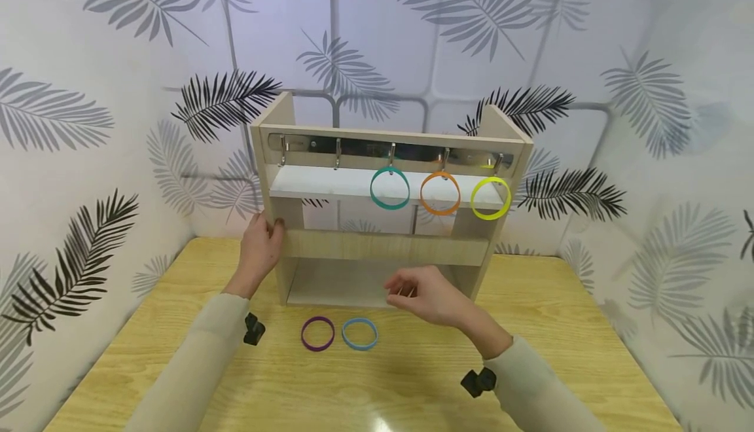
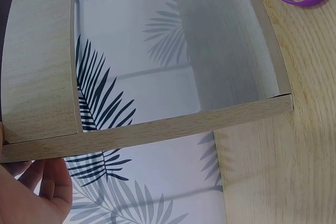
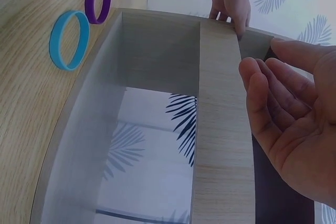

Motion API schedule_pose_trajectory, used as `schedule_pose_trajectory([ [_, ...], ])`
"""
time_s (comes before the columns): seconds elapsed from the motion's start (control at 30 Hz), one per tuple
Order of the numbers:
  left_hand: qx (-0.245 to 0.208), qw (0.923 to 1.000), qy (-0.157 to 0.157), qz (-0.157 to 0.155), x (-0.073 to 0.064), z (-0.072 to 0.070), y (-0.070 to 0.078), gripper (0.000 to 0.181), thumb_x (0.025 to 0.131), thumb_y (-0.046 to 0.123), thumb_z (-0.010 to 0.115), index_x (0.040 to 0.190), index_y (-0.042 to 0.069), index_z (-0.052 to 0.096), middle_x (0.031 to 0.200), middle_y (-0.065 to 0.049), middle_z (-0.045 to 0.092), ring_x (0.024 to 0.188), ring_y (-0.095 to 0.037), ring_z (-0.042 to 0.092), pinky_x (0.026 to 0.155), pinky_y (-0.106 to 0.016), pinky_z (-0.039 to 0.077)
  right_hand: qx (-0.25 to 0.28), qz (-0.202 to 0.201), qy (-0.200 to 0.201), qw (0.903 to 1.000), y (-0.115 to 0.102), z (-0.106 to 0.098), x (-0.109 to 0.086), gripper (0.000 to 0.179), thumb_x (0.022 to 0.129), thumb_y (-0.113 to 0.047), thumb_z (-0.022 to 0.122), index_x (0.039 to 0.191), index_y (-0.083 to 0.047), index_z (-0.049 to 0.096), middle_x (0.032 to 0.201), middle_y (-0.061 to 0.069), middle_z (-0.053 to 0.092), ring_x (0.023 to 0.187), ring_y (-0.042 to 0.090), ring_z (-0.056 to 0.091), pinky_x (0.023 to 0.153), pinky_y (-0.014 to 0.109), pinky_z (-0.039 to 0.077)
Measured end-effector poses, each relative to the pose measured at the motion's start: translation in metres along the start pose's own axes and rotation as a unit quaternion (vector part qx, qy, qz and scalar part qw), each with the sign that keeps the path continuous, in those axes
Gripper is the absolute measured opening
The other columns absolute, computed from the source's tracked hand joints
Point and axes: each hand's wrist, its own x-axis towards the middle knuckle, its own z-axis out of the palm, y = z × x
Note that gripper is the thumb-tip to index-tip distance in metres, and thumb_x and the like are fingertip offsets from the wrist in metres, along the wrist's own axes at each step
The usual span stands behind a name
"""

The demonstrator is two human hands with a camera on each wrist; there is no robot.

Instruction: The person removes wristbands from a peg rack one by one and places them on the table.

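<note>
My left hand [image 1: 262, 243] grips the left side panel of a wooden shelf rack [image 1: 383, 247], thumb at the front edge and fingers along the outer face. In front of the rack's lower opening, my right hand [image 1: 429, 293] hovers with loosely bent fingers and nothing in them. A teal wristband [image 1: 390, 207], an orange wristband [image 1: 440, 212] and a yellow wristband [image 1: 490, 216] hang from hooks on the metal hook strip [image 1: 365, 148]. On the tabletop before the rack lie a purple wristband [image 1: 318, 347] and a light blue wristband [image 1: 360, 347].
The two leftmost hooks on the strip carry no band. The wood-grain table [image 1: 377, 396] extends in front of the rack and to both sides. Behind stands a wall [image 1: 389, 39] papered with leaf prints.
</note>
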Motion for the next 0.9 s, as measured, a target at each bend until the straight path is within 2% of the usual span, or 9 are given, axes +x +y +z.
schedule_pose_trajectory([
  [0.4,0.002,1.0,0.004,0.0,0.001,0.001,0.0,0.04,0.098,0.019,0.042,0.123,-0.011,0.05,0.111,-0.027,0.053,0.101,-0.044,0.054,0.083,-0.054,0.044,-0.015,0.004,-0.006,0.9999,-0.003,-0.001,-0.005,0.014,0.088,-0.017,0.067,0.101,-0.01,0.067,0.08,-0.009,0.064,0.07,0.004,0.059,0.063,0.024,0.05],
  [0.6,0.001,1.0,-0.005,0.001,-0.002,0.0,0.0,0.039,0.099,0.02,0.04,0.122,-0.01,0.05,0.106,-0.025,0.053,0.094,-0.041,0.055,0.078,-0.053,0.045,-0.022,-0.004,0.002,0.9997,-0.005,-0.003,-0.006,0.015,0.089,-0.019,0.067,0.101,-0.011,0.068,0.081,-0.009,0.064,0.07,0.004,0.059,0.063,0.024,0.05],
  [0.73,-0.002,1.0,-0.004,0.005,-0.003,0.0,-0.001,0.04,0.1,0.02,0.039,0.122,-0.011,0.05,0.105,-0.025,0.052,0.092,-0.041,0.055,0.077,-0.053,0.045,-0.028,-0.008,0.007,0.9996,-0.008,-0.008,-0.004,0.015,0.089,-0.019,0.067,0.101,-0.01,0.068,0.082,-0.009,0.064,0.073,0.004,0.059,0.064,0.024,0.05],
  [0.9,-0.006,0.9999,-0.004,0.013,-0.002,-0.001,-0.002,0.043,0.099,0.02,0.04,0.128,-0.01,0.047,0.108,-0.026,0.052,0.094,-0.042,0.055,0.078,-0.054,0.046,-0.039,-0.009,0.031,0.9987,-0.014,-0.021,0.001,0.012,0.088,-0.017,0.068,0.098,-0.01,0.068,0.083,-0.007,0.065,0.075,0.006,0.061,0.066,0.025,0.05],
])
